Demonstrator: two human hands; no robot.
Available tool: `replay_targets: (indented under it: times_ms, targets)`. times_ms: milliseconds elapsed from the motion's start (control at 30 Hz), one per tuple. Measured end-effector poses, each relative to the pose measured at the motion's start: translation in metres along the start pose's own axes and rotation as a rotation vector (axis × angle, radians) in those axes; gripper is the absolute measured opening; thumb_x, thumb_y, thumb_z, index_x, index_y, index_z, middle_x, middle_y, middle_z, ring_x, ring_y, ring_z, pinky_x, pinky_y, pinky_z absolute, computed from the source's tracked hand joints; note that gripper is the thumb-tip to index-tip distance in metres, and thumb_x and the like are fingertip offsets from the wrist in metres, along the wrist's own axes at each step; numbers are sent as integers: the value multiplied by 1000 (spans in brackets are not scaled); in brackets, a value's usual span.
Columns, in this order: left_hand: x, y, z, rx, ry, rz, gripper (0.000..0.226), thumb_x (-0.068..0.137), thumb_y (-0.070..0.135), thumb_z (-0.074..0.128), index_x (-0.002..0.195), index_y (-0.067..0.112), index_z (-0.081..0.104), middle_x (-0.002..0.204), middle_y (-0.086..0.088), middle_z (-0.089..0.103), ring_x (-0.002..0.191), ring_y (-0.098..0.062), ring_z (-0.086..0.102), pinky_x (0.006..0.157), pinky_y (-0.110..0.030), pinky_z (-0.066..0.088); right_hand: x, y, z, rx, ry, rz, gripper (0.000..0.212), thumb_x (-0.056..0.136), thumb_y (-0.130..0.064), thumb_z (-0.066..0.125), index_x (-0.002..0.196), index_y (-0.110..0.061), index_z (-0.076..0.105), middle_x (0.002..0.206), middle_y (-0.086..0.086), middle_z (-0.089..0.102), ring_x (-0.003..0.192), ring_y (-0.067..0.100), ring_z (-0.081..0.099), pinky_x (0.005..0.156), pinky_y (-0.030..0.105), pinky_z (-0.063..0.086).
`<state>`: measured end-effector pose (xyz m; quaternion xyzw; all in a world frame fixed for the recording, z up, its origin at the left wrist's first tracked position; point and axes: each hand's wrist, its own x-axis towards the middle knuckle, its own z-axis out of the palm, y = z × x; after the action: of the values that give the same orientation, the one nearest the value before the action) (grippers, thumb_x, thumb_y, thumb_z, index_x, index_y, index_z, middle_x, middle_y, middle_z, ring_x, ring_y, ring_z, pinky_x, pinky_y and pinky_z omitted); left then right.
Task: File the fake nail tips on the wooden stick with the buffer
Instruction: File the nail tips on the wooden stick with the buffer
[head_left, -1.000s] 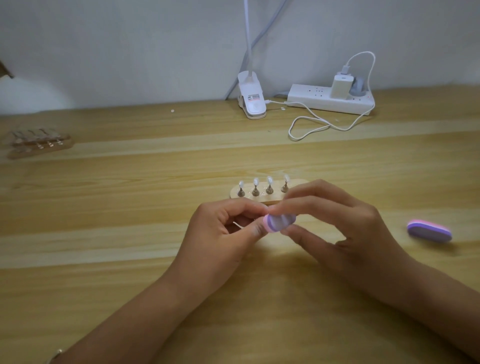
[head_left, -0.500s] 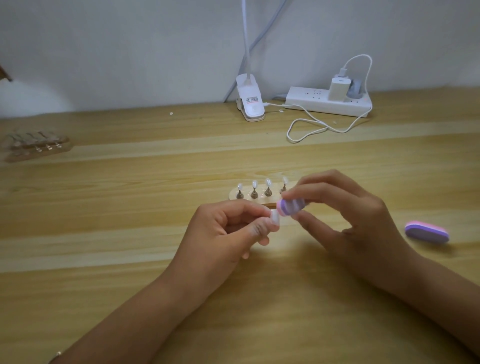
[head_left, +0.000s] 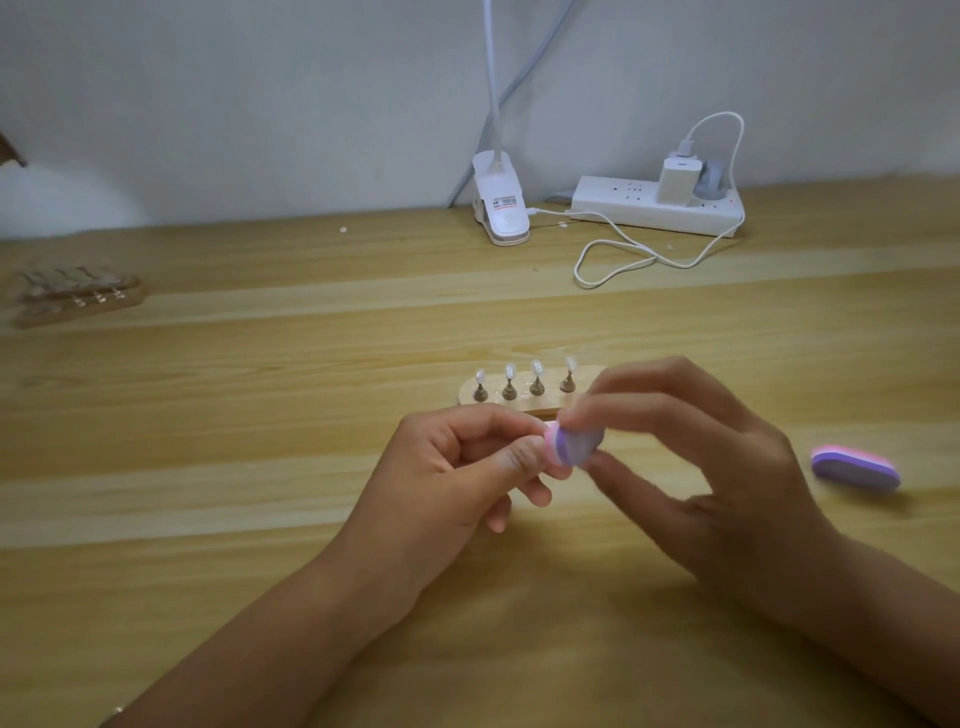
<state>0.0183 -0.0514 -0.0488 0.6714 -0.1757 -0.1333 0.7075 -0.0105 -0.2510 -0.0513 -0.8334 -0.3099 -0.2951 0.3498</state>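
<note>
Thumb and forefinger of left hand (head_left: 457, 467) pinch a nail tip, hidden behind buffer (head_left: 574, 444), just near of stand (head_left: 493, 405). Buffer meets it from right, long axis roughly left-right, pinched by right hand (head_left: 717, 467). Spare buffer (head_left: 854, 470) far right.

Head camera looks forward and down: left hand (head_left: 452, 478), right hand (head_left: 727, 493) close, wall (head_left: 260, 104) at twelve o'clock.

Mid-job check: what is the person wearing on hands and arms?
Both forearms show bare, with no sleeve in view. The left hand and right hand wear no gloves, and no rings show. A small bright glint on the left arm at the bottom edge may be a bracelet.
</note>
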Motion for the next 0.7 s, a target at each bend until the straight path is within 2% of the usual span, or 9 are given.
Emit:
replay_targets:
  times_ms: [67,200,400,533,700]
  targets:
    - [0,0,0,2,-5,0,11,87,11,70,92,2,74,77,-11,72,63,-14,64,48,-23,44,-1,-1,1,-15,-34,-44,17,91,-5,70,107,-6,72,105,10,64,101,18,63,90,27,50]
    - [0,-1,0,-3,-8,2,12,89,9,63,93,2,73,81,-11,74,67,-14,65,48,-21,44,2,5,-1,5,-7,46,20,86,-1,72,105,-6,71,102,8,64,99,17,64,89,28,50]
    - [1,-4,-1,1,-4,17,14,86,14,64,92,4,73,84,-10,74,70,-14,66,50,-22,46,2,7,2,87,-12,92,26,84,2,71,108,-8,69,106,6,64,99,17,65,88,19,49]
    - [1,-4,0,4,-1,30,16,85,14,64,92,2,72,85,-10,74,71,-14,66,50,-23,46,3,8,0,190,-8,142,28,84,2,71,111,-7,68,111,6,65,99,22,67,87,27,55]
    - [1,-3,0,6,-18,49,15,87,9,63,95,0,72,85,-8,73,74,-13,65,52,-24,48,2,5,1,253,-49,165,26,88,-3,69,112,-9,64,110,3,68,101,23,67,83,33,56]
